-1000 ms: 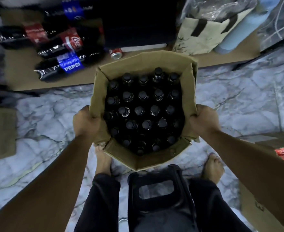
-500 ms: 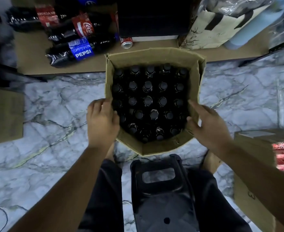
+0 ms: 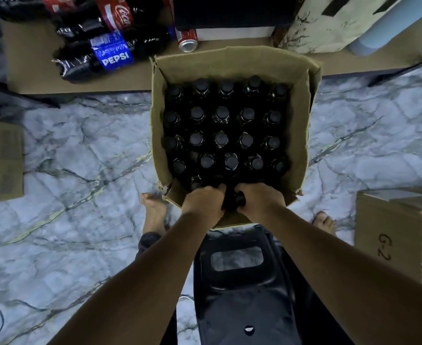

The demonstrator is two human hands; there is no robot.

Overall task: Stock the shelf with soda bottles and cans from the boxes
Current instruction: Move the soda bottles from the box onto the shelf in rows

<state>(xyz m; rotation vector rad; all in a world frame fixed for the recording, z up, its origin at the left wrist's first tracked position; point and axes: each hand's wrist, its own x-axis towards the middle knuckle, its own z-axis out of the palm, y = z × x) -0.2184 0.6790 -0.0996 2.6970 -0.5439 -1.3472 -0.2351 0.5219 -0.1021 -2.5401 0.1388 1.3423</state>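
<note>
- On the marble floor (image 3: pixel 80 170), in front of a low shelf (image 3: pixel 30 70), an open cardboard box (image 3: pixel 302 135) stands packed with upright dark bottles (image 3: pixel 221 139), their black caps in rows.
- At the box's near edge, the right hand (image 3: pixel 261 200) curls its fingers round one capped bottle (image 3: pixel 239 199) in the near row.
- The left hand (image 3: pixel 203 204), just beside it, digs curled fingers into the same row; whether they close on a bottle cannot be told.
- On the shelf, far left, a Pepsi bottle (image 3: pixel 113 54) and a Coca-Cola bottle (image 3: pixel 115 16) lie on their sides, with a red can (image 3: pixel 187 41) to their right.
- A black stool (image 3: pixel 237 282) sits near, between the arms; a second box (image 3: pixel 386 232) marked G-2 stands at right.
</note>
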